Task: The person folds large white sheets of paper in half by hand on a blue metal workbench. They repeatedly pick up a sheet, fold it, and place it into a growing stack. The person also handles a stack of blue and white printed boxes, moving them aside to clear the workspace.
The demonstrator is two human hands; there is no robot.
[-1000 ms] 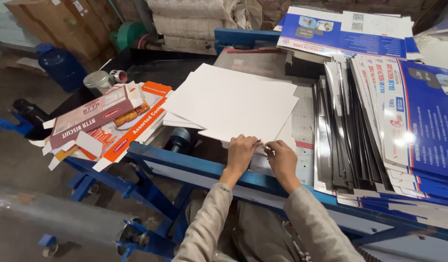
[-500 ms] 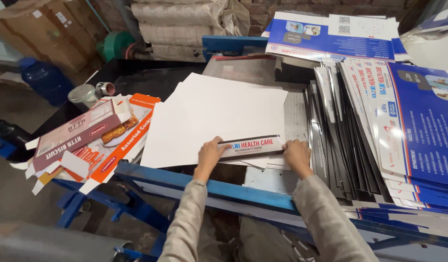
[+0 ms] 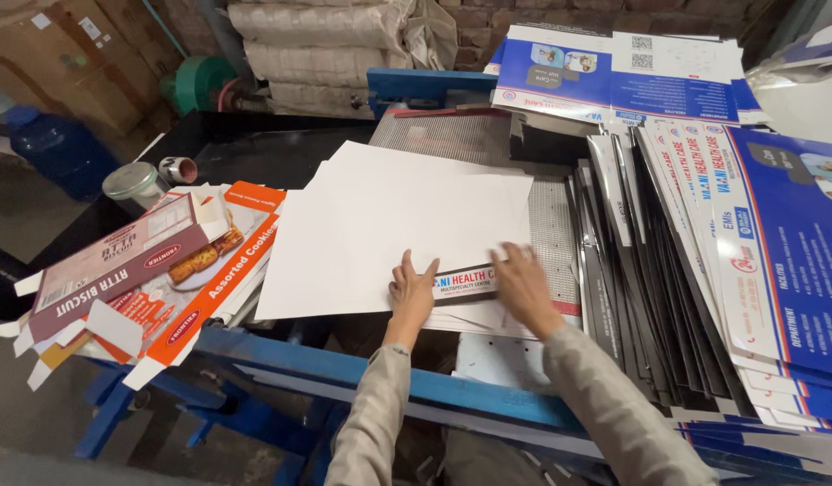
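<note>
**Both hands flat on the sheets, the printed strip lying crosswise between them**

Where the heap of orange and brown biscuit carton blanks [image 3: 155, 270] sprawls at my far left, nothing of mine reaches; it lies well apart from my hands. Next comes the stack of blank white sheets [image 3: 389, 225], spread across the blue metal frame [image 3: 344, 360] with one corner pointing away from me. My left hand [image 3: 411, 290] rests on the near edge of that stack, fingers spread and flat, gripping nothing, fingertips pointing away from me.

Just to the right of it, touching my left thumb side, is the narrow printed strip [image 3: 464, 281], a folded-over card edge showing dark and white. Its long axis runs left to right, across my line of reach, so it lies sideways between my two hands, not pointing at either. My right hand [image 3: 521, 286] sits at its right end, fingers extended and slightly apart, palm down over the sheet, pressing and not pinching; I cannot tell if the thumb hooks under. Both hands look about equally near the strip.

Further right, a fanned pile of blue and white printed cards [image 3: 749, 252] leans close by my right forearm.
</note>
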